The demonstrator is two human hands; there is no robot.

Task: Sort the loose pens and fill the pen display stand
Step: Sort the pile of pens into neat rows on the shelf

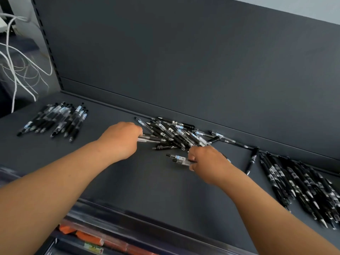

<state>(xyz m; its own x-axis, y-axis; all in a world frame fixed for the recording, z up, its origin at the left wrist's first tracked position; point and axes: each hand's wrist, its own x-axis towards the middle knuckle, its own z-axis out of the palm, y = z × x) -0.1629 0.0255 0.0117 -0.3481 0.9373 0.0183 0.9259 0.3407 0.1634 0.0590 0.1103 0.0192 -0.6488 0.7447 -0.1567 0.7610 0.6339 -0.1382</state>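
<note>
A jumbled heap of loose pens (174, 132) lies mid-shelf, clear-barrelled and black ones mixed. My left hand (121, 138) rests at the heap's left edge, fingers closed on a clear-barrelled pen (147, 140). My right hand (207, 161) is at the heap's near right edge, closed on two clear pens with barcode labels (179, 159). A sorted group of clear pens (55, 119) lies at the far left. A sorted group of black pens (301, 186) lies at the right. No display stand is in view.
The dark grey shelf (147, 181) has an upright back panel (184, 61). One black pen (252, 160) lies alone between heap and right group. White cables (16, 70) hang at the left. Below the shelf front, orange packets (88, 238) sit in a lower tray.
</note>
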